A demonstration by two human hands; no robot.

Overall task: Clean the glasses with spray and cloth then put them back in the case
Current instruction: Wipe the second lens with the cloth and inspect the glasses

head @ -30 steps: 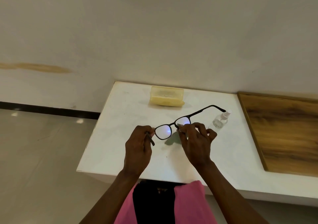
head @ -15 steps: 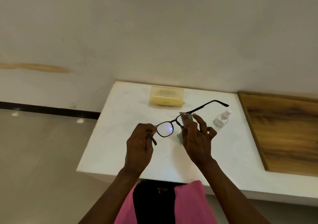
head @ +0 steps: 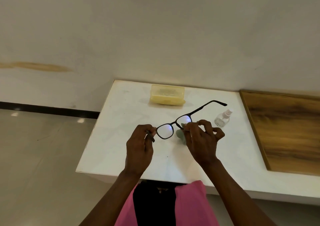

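Note:
Black-framed glasses point(head: 174, 124) are held above the white table point(head: 110, 139), temples unfolded, one temple pointing to the far right. My left hand point(head: 140, 146) pinches the frame's left end at the hinge. My right hand point(head: 202, 139) presses a small grey-green cloth point(head: 180, 133) against the right lens, the cloth partly hidden by my fingers. A yellow translucent case point(head: 167, 94) lies closed at the table's far edge. A small clear spray bottle point(head: 222, 118) lies on its side to the right of my right hand.
A wooden panel point(head: 285, 130) adjoins the table on the right. The wall runs close behind the table. Tiled floor point(head: 39, 156) lies to the left. My pink and black clothing point(head: 166, 206) is at the table's near edge.
My right hand with the cloth slid up over the right lens, then back down to its lower edge. The glasses tilted slightly. My left hand kept its grip.

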